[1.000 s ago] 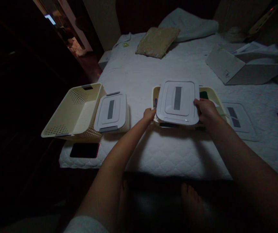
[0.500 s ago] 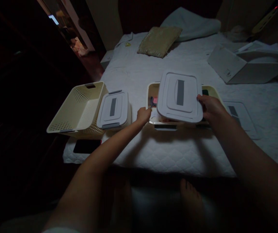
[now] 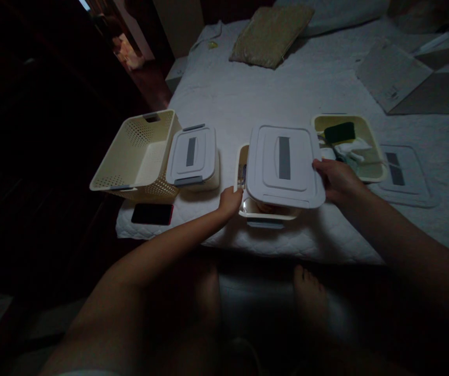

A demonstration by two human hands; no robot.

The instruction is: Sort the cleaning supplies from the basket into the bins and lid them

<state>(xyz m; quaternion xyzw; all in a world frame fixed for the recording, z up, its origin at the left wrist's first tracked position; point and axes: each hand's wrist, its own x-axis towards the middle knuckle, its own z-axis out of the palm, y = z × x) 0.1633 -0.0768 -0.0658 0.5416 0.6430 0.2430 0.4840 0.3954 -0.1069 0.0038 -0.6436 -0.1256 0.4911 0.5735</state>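
My right hand (image 3: 338, 180) grips the right edge of a light grey lid (image 3: 266, 162) with a darker grey strip. The lid hovers, slightly askew, over a cream storage box (image 3: 267, 214) and hides most of its inside. At that box's left side my left hand (image 3: 231, 202) is closed around the rim. Through the gap by the lid's left edge, something dark and striped shows in the box. A second open cream box (image 3: 377, 156), to the right, holds a dark green item (image 3: 340, 132) and some white pieces.
Left of my hands stand a lidded box (image 3: 192, 156) and an open perforated basket (image 3: 146, 162). A phone (image 3: 152, 214) lies by the bed's front edge. Another lid (image 3: 412, 177) rests flat at the right. Farther back are a cushion (image 3: 271, 36) and a white carton (image 3: 397, 73).
The box under the lid has come nearer to me, with my left hand on it. The lid has shifted left, uncovering the right-hand box. My view has tilted downward.
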